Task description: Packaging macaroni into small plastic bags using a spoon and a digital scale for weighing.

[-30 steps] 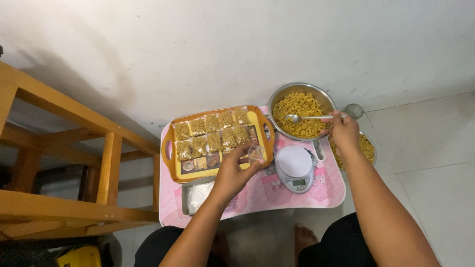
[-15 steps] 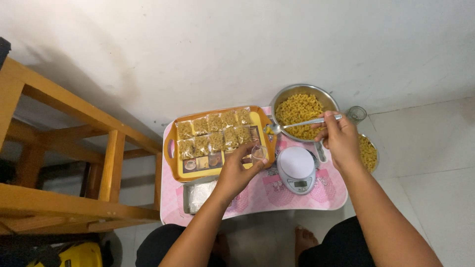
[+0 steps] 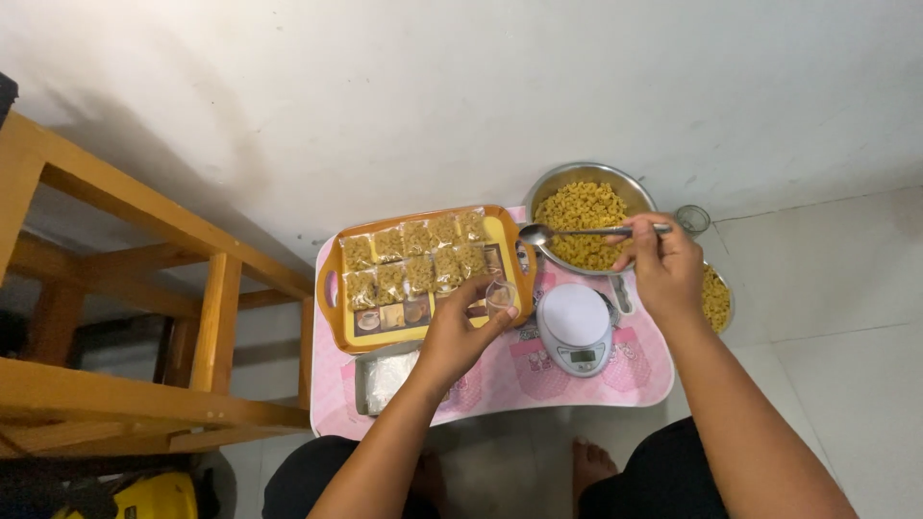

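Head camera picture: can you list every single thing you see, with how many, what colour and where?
Small low table with pink patterned top: one, pink, in front of the person.
Orange plastic tray with handles: one, orange, on the table's left part.
Small clear packets of yellow snack: about nine, yellowish, in rows on the tray.
Round steel bowl of yellow snack: one, silver, at the table's far right.
Round white kitchen scale: one, white, right of the tray.
Clear bag of white contents: one, near table edge.
Small glass jar: one, clear, on the floor by the bowl.
Wooden frame: one, light brown, left.
Long metal spoon: one, silver, over the bowl.
Left hand: holds a small clear empty bag.
Right hand: holds the spoon.
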